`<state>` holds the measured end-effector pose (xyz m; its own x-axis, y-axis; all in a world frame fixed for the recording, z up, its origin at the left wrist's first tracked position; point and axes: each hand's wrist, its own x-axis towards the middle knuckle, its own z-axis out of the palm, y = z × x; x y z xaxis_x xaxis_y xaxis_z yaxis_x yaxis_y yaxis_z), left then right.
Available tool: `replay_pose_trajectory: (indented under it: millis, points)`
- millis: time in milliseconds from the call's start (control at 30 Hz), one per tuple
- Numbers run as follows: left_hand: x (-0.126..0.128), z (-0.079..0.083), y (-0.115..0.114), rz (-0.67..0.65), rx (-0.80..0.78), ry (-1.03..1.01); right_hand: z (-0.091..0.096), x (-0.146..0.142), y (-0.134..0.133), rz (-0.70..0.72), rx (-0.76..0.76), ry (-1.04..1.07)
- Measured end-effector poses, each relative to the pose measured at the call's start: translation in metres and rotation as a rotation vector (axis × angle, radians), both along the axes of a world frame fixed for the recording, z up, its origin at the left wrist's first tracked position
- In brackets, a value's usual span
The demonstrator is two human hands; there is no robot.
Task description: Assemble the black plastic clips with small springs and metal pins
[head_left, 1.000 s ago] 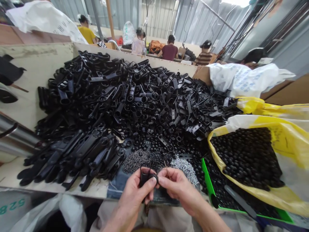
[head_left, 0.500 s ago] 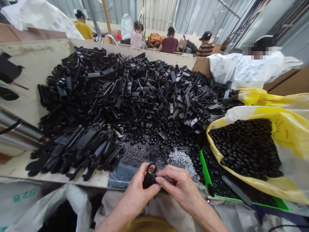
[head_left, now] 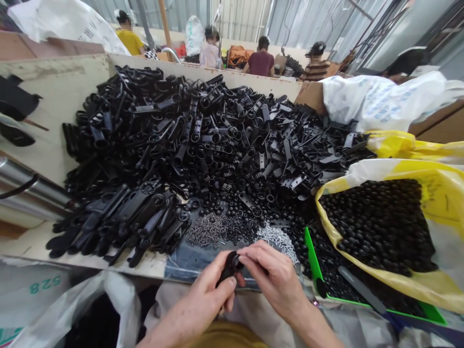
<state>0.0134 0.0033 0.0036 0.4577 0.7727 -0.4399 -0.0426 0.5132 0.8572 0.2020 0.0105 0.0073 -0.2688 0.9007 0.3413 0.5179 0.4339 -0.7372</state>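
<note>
1. Head view, the main risk: the small black plastic part (head_left: pixel 230 267) is sitting in a tight pinch, and if the fingers are loosening or it is turning awkwardly, it could be slipping out and dropping onto the denim cloth (head_left: pixel 192 265) in front of the heap of black plastic parts (head_left: pixel 203 145).
2. A second risk: a dropped part could be mixing into the grey screws (head_left: pixel 206 230) and silver pins (head_left: pixel 277 240) lying at the near edge of the heap, or a careless wrist could be scattering them.
3. The left hand (head_left: pixel 206 296) is clenching the part from below, its thumb pressing on the side.
4. The right hand (head_left: pixel 273 278) is closed on the part's upper end, with its thumb and forefinger (head_left: pixel 250 253) gripping it.
5. The part is being held in the air between the hands, just in front of the heap. The fingers are hiding most of it, so its shape is hard to make out.
6. A yellow-and-white sack of black beads (head_left: pixel 377 222) is sitting to the right of the heap.
</note>
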Motion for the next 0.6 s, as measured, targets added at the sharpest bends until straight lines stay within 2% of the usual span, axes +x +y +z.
replay_pose_trajectory:
  millis: [300,467,600]
  points:
    - [-0.003,-0.007,-0.006,-0.025,0.087,0.275,-0.005,0.0,-0.008,0.018,0.171,-0.067]
    - [-0.002,-0.009,-0.011,-0.043,0.205,0.442,-0.01,0.002,-0.014,0.058,0.205,-0.135]
    - [-0.001,-0.005,-0.014,-0.082,0.314,0.483,-0.011,0.004,-0.018,0.096,0.25,-0.206]
